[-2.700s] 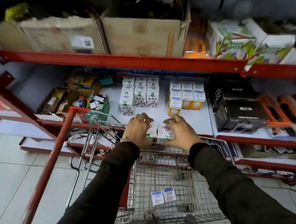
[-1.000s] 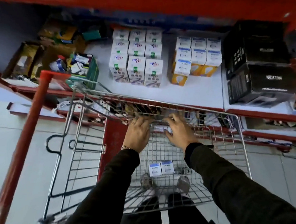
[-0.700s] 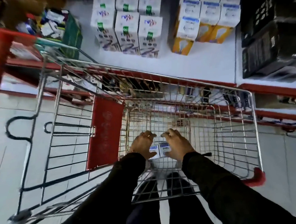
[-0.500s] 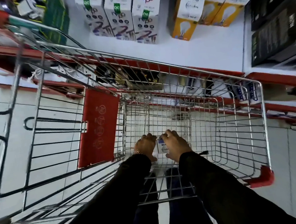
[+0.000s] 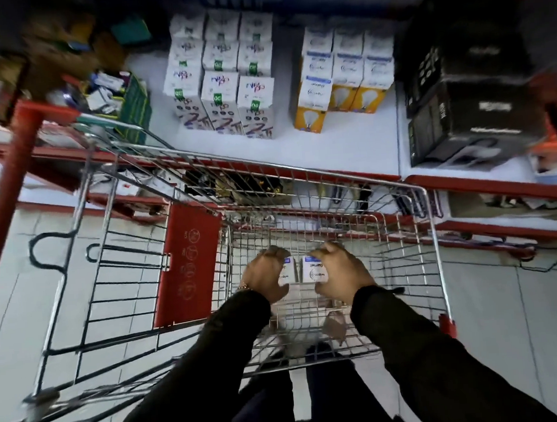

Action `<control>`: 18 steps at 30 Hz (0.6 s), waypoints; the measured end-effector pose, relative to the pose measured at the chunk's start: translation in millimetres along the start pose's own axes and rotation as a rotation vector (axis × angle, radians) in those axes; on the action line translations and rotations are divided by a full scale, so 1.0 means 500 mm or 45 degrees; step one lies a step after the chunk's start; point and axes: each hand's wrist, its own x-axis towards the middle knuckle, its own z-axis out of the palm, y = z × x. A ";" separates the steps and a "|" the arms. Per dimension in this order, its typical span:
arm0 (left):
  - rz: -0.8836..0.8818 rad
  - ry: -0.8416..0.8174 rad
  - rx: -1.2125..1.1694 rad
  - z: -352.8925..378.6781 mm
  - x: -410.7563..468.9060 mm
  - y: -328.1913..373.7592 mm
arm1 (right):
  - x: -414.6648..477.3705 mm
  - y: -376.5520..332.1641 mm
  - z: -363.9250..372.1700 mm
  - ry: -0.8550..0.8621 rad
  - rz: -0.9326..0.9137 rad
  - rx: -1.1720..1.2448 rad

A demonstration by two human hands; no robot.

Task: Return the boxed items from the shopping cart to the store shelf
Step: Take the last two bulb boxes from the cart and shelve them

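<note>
Both my hands are inside the wire shopping cart point(image 5: 432, 233), each gripping a small white bulb box with a blue band. My left hand point(image 5: 266, 276) holds the left box point(image 5: 288, 272); my right hand point(image 5: 339, 271) holds the right box point(image 5: 313, 269). The two boxes sit side by side, lifted a little off the cart floor. On the white store shelf point(image 5: 348, 146) beyond the cart stand white boxes with purple print point(image 5: 226, 92) and white-and-yellow bulb boxes point(image 5: 343, 74).
Black boxes point(image 5: 467, 108) stand at the shelf's right. A green carton of small goods point(image 5: 124, 96) is at the left. The cart's red flap point(image 5: 185, 266) hangs left of my hands. The red cart handle point(image 5: 8, 183) crosses the left. Tiled floor lies below.
My hands left the shelf, reached down into the cart, closed on the two boxes on its floor and have raised them slightly. The view has tilted back up toward the shelf.
</note>
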 end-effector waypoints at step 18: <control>0.361 0.658 0.261 -0.351 0.016 0.221 | -0.095 0.044 -0.387 0.627 -0.166 -0.147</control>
